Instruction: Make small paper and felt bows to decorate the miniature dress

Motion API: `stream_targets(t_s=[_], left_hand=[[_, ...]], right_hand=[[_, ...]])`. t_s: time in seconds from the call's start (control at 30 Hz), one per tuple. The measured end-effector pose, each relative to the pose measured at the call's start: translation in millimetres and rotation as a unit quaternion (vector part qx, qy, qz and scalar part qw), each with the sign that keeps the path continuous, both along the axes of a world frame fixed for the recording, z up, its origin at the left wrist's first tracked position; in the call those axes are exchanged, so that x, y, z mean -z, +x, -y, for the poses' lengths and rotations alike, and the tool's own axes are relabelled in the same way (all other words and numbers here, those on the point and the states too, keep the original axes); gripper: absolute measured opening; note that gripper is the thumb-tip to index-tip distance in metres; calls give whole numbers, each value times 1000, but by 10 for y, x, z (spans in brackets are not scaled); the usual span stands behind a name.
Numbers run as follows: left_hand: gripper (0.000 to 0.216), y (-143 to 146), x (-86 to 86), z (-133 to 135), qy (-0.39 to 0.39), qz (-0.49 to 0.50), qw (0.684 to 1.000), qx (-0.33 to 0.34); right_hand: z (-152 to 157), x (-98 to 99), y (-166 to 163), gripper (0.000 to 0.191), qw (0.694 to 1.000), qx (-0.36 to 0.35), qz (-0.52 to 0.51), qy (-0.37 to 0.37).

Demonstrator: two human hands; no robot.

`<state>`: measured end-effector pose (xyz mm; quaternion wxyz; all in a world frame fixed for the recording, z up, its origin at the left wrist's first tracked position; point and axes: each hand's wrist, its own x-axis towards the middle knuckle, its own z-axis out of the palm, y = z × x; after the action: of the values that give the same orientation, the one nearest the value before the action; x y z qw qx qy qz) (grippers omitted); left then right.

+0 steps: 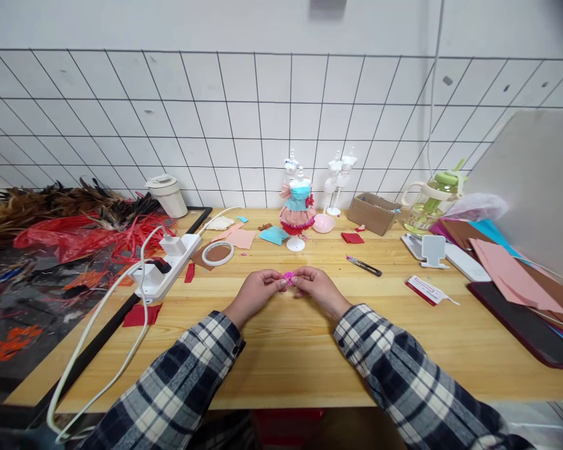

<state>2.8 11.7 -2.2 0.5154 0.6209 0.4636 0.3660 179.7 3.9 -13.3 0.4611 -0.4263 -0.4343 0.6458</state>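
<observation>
– Midway between the left and right edges of a wooden table (pixel 286 375), well back from its front edge, we see two bare hands meeting over a small pink piece (pixel 289 279). Which one holds it?

– Both, as we read it. The left hand (pixel 263 290) has thumb and fingertips pinched together on the piece's left side; the right hand (pixel 316 287) does the same on its right. The piece sits between the two pinches, partly covered by fingertips. Whether it touches the surface, we cannot tell.

– How would we expect it to handle?

– Very light, we judge, and soft, perhaps thin paper or cloth; its ruffled look suggests it would crush or tear before it slipped. We would take it by the outer rim, with fingertips only, and spare the middle.

– And around the hands?

– Beyond them, towards the back edge, we find a dress form (pixel 298 206) in a turquoise bodice and a tiered pink-and-red skirt. A black cutter (pixel 364 265) lies on the right hand's side, well apart from it. Over on the left hand's side are a roll of tape (pixel 218 254) and, by the left edge, a white power strip (pixel 166 269).
</observation>
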Motion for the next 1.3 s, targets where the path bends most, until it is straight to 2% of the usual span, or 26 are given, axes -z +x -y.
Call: stream_targets(t_s=[0.1, 0.23, 0.37, 0.47, 0.63, 0.73, 0.87, 0.93, 1.03, 1.1, 1.17, 1.23, 1.3], left_hand=[[31, -31, 8, -21, 26, -34, 999, 23], [40, -31, 32, -24, 18, -5, 998, 51], [33, -4, 63, -13, 14, -21, 999, 35], [31, 10, 76, -15, 20, -12, 1000, 18], [31, 31, 64, -8, 34, 20, 999, -4], [28, 57, 74, 44, 62, -18, 998, -15], [31, 100, 137, 48, 157, -149, 975, -57], [31, 142, 159, -67, 207, -198, 956, -71], [36, 290, 159, -400, 280, -266, 916, -110], [55, 449, 156, -667, 254, -281, 913, -150], [69, 618, 163, -911, 186, -266, 925, -195], [67, 748, 177, -1105, 157, -257, 929, -213], [57, 811, 191, -1244, 141, -262, 932, -207]], right_hand=[[-8, 1, 25, 35, 1000, -5, 6, -16], [-24, 25, 25, 30, 998, 5, 65, 23], [-24, 26, 10, 27, 995, 0, 89, 55], [-3, -5, 3, 29, 997, 13, 72, 41], [58, -32, -33, 40, 999, 8, -27, -34], [77, -35, -42, 37, 997, 28, -60, -47], [36, -120, 67, 36, 995, 79, -66, -20], [-12, -184, 171, 37, 993, 107, -44, 6], [-93, -236, 320, 36, 989, 140, -13, 34], [-145, -219, 378, 34, 987, 157, 1, 43], [-198, -167, 395, 32, 985, 166, 15, 52], [-254, -96, 380, 30, 983, 170, 30, 69], [-307, -25, 345, 28, 981, 168, 42, 87]])
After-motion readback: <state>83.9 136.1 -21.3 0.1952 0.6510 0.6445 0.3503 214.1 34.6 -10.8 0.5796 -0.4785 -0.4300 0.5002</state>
